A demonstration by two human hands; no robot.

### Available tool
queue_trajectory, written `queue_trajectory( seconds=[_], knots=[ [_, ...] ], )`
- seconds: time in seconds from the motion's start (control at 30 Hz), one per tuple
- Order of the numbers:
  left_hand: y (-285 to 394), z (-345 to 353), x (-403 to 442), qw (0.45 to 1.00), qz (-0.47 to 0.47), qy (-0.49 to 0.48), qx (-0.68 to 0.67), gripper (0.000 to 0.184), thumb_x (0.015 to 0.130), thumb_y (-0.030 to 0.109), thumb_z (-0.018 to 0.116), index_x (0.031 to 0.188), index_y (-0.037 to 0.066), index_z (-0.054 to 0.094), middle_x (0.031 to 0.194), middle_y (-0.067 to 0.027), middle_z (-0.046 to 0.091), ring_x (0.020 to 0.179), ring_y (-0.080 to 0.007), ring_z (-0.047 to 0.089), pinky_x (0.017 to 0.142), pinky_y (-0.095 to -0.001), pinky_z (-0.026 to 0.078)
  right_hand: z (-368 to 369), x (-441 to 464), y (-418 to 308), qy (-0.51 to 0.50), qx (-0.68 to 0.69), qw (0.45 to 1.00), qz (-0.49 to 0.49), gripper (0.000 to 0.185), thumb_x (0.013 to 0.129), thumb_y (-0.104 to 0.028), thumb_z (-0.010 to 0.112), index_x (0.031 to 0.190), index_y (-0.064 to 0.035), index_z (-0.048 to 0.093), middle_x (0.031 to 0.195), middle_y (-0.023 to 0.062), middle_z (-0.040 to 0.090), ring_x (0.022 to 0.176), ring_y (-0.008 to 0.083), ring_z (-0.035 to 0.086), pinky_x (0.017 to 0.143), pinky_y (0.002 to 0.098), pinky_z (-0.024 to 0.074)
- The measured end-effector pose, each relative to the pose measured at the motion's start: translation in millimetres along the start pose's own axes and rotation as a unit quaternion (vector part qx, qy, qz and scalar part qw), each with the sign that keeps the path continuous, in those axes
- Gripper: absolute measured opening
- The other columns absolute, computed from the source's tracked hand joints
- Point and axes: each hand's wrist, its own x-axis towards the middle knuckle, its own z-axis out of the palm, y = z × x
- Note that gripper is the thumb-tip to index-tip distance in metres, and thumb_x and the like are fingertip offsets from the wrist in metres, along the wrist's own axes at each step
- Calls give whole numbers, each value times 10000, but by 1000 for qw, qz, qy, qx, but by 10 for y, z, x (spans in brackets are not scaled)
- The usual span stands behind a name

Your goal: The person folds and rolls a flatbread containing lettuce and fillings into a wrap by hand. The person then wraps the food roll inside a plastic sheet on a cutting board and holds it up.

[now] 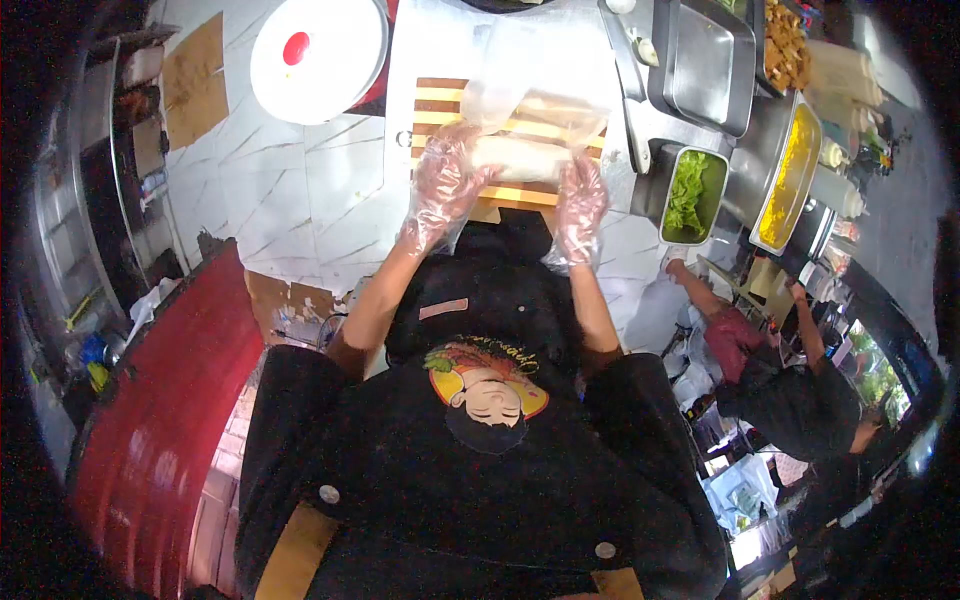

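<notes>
A pale rolled wrap (520,158) lies crosswise over a striped wooden board (440,95). My left hand (447,180), in a clear plastic glove, has its fingers curled around the wrap's left end. At the right end, my right hand (582,205), gloved the same way, grips the wrap with bent fingers. Just beyond the roll, a translucent whitish sheet (540,65) covers part of the board; where it ends is hard to make out in the glare.
To the right stand a tub of lettuce (688,190), a pan of yellow shreds (790,180), a metal tray (712,65) and brown chopped food (787,45). A long-handled utensil (632,100) lies beside the board. A white lid (320,75) sits left. Another person (790,390) stands at right.
</notes>
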Motion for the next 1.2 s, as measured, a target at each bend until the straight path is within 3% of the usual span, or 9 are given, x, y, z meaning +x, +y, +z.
queue_trajectory(
  seconds=[0.1, 0.27, 0.37, 0.4, 0.5, 0.63, 0.8, 1.0, 1.2],
  knots=[
    [-24, 170, -31, 992, -80, 68, -73, 421, 790, 184, 823, 1131, 16, 640, 1154, -157, 626, 1059, -289, 606, 945, -392, 482, -126, 257, -77, -85, -35, 994, 54, 156, 908, -80, 688, 1016, 31, 669, 961, 87, 705, 891, 148, 648, 802, 304, 521],
    [107, 187, 109, 989, -35, 115, 83, 301, 800, 207, 808, 955, -4, 659, 899, -145, 673, 829, -277, 648, 764, -374, 518, -98, 611, 184, -69, -9, 997, 33, 77, 874, -108, 729, 845, -43, 702, 743, -44, 627, 674, 47, 528, 604, 232, 422],
    [82, 203, 147, 990, -73, 118, 14, 286, 767, 247, 809, 859, 6, 686, 843, -179, 682, 804, -351, 657, 763, -439, 516, -77, 744, 242, -74, -57, 995, -34, 119, 865, -152, 734, 831, -42, 705, 733, -35, 632, 665, 53, 534, 609, 243, 433],
    [65, 211, 147, 990, -76, 119, 1, 279, 765, 246, 807, 838, 6, 684, 816, -173, 681, 778, -351, 655, 749, -438, 513, -98, 848, 231, -115, -258, 958, -45, 160, 858, -194, 732, 832, -40, 704, 713, -12, 633, 645, 69, 534, 610, 270, 447],
    [81, 215, 167, 987, -65, 138, 41, 276, 767, 247, 804, 830, 7, 682, 802, -168, 681, 764, -346, 657, 745, -436, 512, 28, 846, 129, -167, -274, 927, -197, 175, 862, -212, 725, 832, -41, 701, 705, 21, 632, 649, 89, 544, 626, 284, 458],
    [24, 281, 173, 987, -74, 142, 34, 238, 786, 230, 798, 841, 25, 689, 835, -147, 686, 785, -306, 660, 753, -415, 516, -31, 652, -30, -192, -237, 946, -111, 195, 890, -218, 702, 847, -28, 701, 748, 45, 665, 720, 121, 620, 672, 298, 493],
    [24, 252, 166, 989, -65, 135, 8, 218, 800, 211, 785, 849, 24, 685, 832, -143, 681, 790, -313, 651, 751, -419, 510, -65, 182, -328, -234, -214, 934, -167, 744, 728, -173, 857, 1353, 20, 503, 1260, 198, 554, 1166, 325, 555, 978, 406, 466],
    [7, 290, 115, 985, -32, 169, 3, 206, 779, 176, 789, 813, 8, 675, 811, -171, 669, 771, -343, 640, 740, -439, 497, 108, -36, -254, -117, -170, 969, -133, 787, 649, -143, 901, 1318, 11, 515, 1216, 157, 544, 1140, 301, 562, 989, 425, 472],
    [70, 263, 72, 992, -79, 80, 57, 231, 856, 236, 716, 866, 8, 677, 833, -168, 672, 790, -348, 636, 738, -441, 497, -1, -5, -239, -179, -287, 928, -158, 701, 669, -223, 859, 1269, -38, 549, 1230, 191, 569, 1136, 391, 556, 963, 482, 484]
  ],
)
